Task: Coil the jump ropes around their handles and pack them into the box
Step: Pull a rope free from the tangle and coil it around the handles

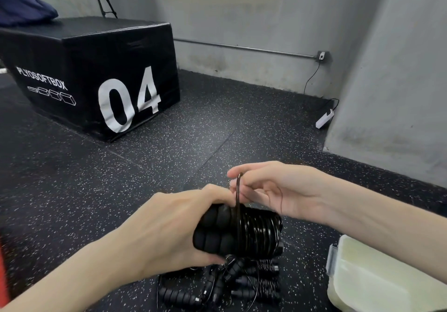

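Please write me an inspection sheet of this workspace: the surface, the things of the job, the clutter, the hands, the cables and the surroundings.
Surface: speckled black rubber floor.
Job's things: held jump rope, cord coiled round paired foam handles; pile of jump ropes on floor below; pale plastic box at lower right.
Clutter: dark blue cloth on the plyo box.
Hands: left hand grips the handles; right hand pinches the cord's last loop.
Cables: black cable from wall outlet to white power strip.
Surroundings: black plyo box marked 04; grey concrete walls.
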